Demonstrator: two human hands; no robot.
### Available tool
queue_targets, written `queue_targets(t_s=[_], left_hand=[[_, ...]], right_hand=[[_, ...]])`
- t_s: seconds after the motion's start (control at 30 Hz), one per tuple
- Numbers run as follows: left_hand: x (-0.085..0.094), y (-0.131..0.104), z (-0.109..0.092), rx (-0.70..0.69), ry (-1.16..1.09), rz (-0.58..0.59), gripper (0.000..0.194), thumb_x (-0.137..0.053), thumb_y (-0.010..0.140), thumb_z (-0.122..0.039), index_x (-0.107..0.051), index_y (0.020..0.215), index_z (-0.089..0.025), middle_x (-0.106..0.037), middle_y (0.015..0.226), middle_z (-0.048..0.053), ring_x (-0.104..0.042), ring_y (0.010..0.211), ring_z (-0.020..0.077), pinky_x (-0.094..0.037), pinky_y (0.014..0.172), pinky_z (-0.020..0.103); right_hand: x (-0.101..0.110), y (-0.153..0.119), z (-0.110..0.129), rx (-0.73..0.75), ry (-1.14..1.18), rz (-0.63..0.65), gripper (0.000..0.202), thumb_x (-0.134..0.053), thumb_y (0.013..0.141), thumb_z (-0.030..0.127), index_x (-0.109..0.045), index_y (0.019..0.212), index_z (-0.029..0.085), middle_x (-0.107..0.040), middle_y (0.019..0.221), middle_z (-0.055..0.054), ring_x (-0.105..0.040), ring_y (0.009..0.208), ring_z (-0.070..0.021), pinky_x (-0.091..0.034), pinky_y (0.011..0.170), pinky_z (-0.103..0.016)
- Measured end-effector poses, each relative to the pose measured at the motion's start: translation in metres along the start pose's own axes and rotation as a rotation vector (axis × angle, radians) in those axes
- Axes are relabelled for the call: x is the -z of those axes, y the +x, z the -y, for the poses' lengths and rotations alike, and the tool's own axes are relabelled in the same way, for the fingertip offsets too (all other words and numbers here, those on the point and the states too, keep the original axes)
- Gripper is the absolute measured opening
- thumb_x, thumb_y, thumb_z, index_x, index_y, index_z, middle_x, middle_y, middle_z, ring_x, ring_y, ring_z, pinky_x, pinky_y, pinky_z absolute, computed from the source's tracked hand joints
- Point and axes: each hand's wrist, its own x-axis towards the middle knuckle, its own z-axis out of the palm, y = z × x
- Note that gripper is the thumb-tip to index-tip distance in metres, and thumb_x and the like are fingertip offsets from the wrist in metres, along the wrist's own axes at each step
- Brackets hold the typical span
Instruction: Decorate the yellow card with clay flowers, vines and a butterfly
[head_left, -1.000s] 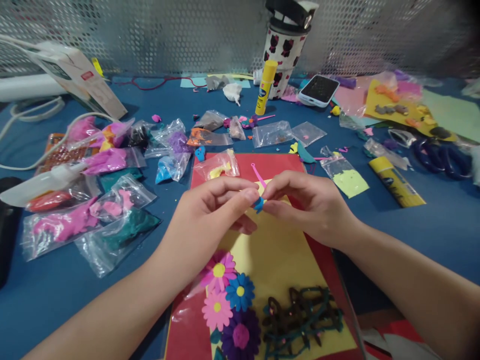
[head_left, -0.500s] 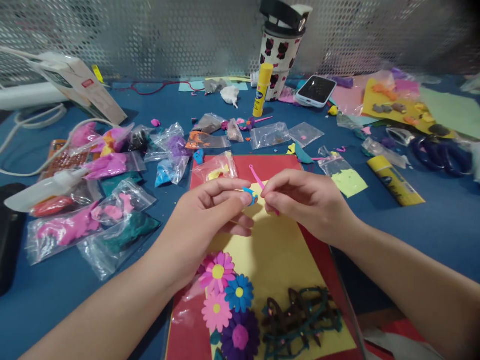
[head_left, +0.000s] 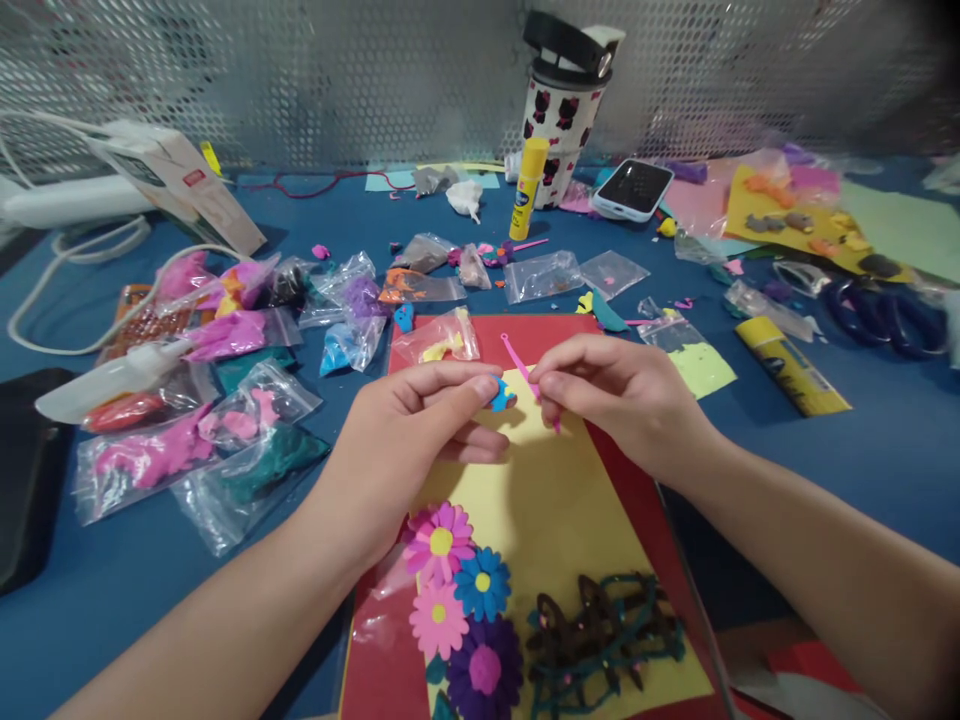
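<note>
Head view: two hands work w/ small craft bits over a yellow sheet (head_left: 540,500) on a cluttered blue desk (head_left: 862,450).
Left hand (head_left: 420,425) pinches a small blue foam piece (head_left: 501,393) betw. thumb & forefinger, above the sheet's far edge. Right hand (head_left: 615,395), fingers closed, grips a thin pink stick (head_left: 521,362), tip just beside the blue piece. Foam flowers (head_left: 457,610) sit at sheet's near left; glue stick (head_left: 528,188) stands upright far back.

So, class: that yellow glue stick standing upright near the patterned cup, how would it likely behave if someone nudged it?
The glue stick stands tall and narrow on a small base, so a nudge near its top would probably tip it. Being round, it would likely then roll across the blue table. It looks like rigid plastic, so probably stiff and fairly light.
</note>
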Motion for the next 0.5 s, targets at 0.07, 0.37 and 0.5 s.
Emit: queue_targets(t_s=[0.07, 0.37, 0.5], left_hand=[[-0.0008, -0.0003, -0.0018, -0.048, 0.060, -0.010, 0.018, -0.075, 0.077, -0.036, -0.073, 0.088, -0.022, -0.074, 0.072, -0.001, -0.068, 0.056, 0.0097, -0.057, 0.058, 0.015], [-0.0044, -0.0047, -0.0031, -0.137, 0.184, 0.006, 0.017, -0.069, 0.083, -0.037, -0.075, 0.090, -0.023, -0.075, 0.081, 0.000, -0.071, 0.061, 0.0113, -0.058, 0.062, 0.016], [-0.0028, -0.0028, -0.0017, -0.130, 0.128, 0.010, 0.030, -0.058, 0.088, -0.046, -0.071, 0.102, -0.023, -0.075, 0.088, 0.003, -0.072, 0.063, 0.0154, -0.061, 0.061, 0.023]], right_hand=[[-0.0004, -0.0006, 0.0001, -0.016, 0.006, 0.015, 0.010, -0.063, 0.086, 0.030, -0.067, 0.081, 0.023, -0.062, 0.064, 0.002, -0.059, 0.055, -0.0099, -0.047, 0.048, -0.022], [-0.0064, -0.0030, 0.0030, -0.110, -0.003, 0.048, 0.018, -0.072, 0.076, 0.036, -0.068, 0.081, 0.018, -0.062, 0.065, 0.001, -0.052, 0.055, -0.0081, -0.040, 0.047, -0.020], [-0.0063, -0.0011, 0.0056, -0.171, 0.048, 0.001, 0.020, -0.072, 0.075, 0.037, -0.067, 0.077, 0.018, -0.059, 0.061, 0.002, -0.050, 0.052, -0.0079, -0.037, 0.047, -0.021]])
